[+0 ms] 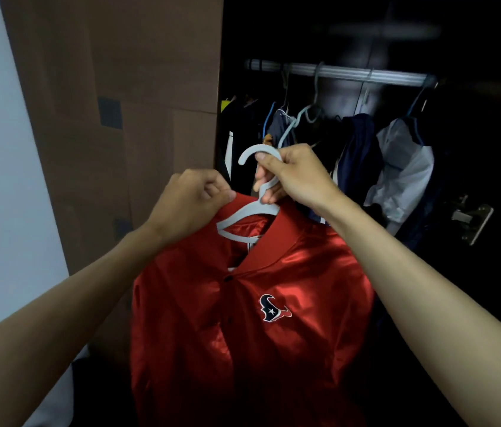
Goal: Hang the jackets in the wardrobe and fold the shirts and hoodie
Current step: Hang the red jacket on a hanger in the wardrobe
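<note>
A shiny red jacket (252, 318) with a dark bull-head logo hangs on a pale grey plastic hanger (246, 211) in front of the open wardrobe. My right hand (295, 177) grips the hanger's neck just below its hook. My left hand (190, 204) pinches the jacket's collar at the left shoulder, beside the hanger's left arm. The hanger's right arm is hidden inside the jacket. The hook sits well below the metal wardrobe rail (351, 73).
Several dark and white garments (397, 167) hang on hangers along the rail inside the dark wardrobe. A bare grey hanger (307, 115) dangles near the middle. The brown wardrobe door (126, 118) stands to the left, a metal hinge (471, 220) at the right.
</note>
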